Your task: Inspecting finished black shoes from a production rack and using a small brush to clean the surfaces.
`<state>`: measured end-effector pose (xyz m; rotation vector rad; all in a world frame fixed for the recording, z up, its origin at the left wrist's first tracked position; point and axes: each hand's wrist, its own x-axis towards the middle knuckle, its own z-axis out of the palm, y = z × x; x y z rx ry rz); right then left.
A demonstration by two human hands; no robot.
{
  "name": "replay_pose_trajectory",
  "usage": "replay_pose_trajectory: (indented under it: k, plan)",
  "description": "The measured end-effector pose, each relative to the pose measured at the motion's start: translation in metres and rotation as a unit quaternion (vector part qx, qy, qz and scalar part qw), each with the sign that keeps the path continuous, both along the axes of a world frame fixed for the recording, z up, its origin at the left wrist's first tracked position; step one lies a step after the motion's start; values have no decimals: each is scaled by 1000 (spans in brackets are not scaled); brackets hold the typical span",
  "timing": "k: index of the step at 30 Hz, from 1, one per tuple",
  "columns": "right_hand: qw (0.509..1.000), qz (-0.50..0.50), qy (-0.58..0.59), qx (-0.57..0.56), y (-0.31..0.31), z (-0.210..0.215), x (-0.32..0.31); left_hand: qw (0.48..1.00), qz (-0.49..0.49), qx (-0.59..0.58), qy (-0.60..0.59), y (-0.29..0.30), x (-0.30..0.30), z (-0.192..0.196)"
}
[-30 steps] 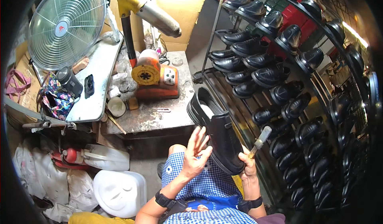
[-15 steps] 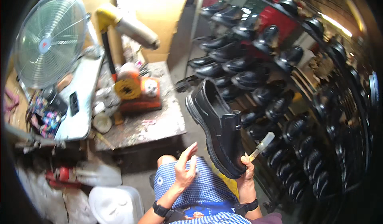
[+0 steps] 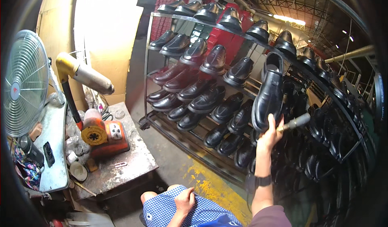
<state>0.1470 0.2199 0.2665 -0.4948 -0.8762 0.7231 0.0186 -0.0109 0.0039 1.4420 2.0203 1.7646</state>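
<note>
My right hand [image 3: 270,138] is raised on the right, its fingers closed round the toe end of a black leather shoe [image 3: 270,91]. The shoe points heel up, its opening at the top. The same hand also grips a slim tool with a grey handle [image 3: 297,122], which sticks out to the right; its other end is hidden in the fingers. Low in the middle, my left hand [image 3: 184,201] rests with curled fingers on the blue-and-white checked cloth [image 3: 165,204] over my lap. Nothing shows in it.
A metal rack [image 3: 148,65] with rows of black shoes [image 3: 208,99] stands ahead, right behind the held shoe. To the left is a worn workbench [image 3: 139,156] bearing an orange machine [image 3: 115,136] with a yellow-and-grey arm. A fan [image 3: 26,83] stands at far left.
My right hand has carried the shoe and tool up and forward toward the rack. My left hand has dropped to my lap and its fingers have curled. The view has swung right.
</note>
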Motion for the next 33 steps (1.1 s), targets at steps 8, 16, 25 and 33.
replay_pose_trajectory:
  k: [8, 16, 25, 33]
  plan:
    - [982, -27, 101, -158, 58, 21, -33, 999, 0, 0, 32, -6, -2, 1]
    - [935, 303, 138, -121, 56, -9, 24, 998, 4, 21, 53, -1, 0, -3]
    - [865, 464, 179, -59, 24, -38, 35, 1000, -10, -5, 7, -4, 8, -7]
    - [902, 357, 142, -195, -26, -57, 25, 998, -23, 4, -64, -1, -2, -3]
